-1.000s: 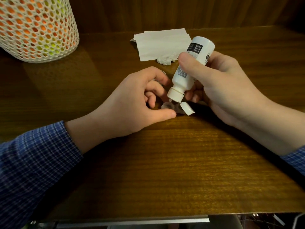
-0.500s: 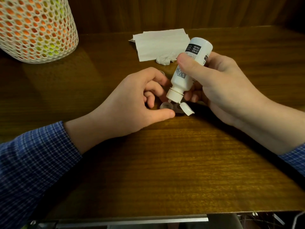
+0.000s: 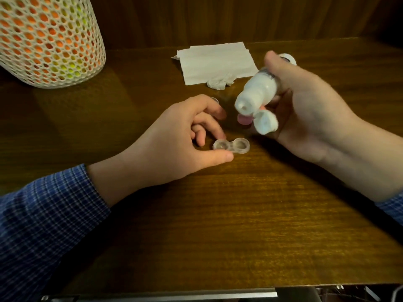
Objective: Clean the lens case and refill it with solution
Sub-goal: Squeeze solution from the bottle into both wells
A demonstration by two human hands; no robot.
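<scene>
A single head-worn camera looks forward and steeply down, close over the dark brown wooden tabletop [image 3: 250, 225]. Its wide angle reaches the wood-panelled back wall [image 3: 218, 18].

A home, by the wooden table [image 3: 218, 225], paneled wall [image 3: 218, 18] and glowing mesh lamp [image 3: 48, 40].
</scene>
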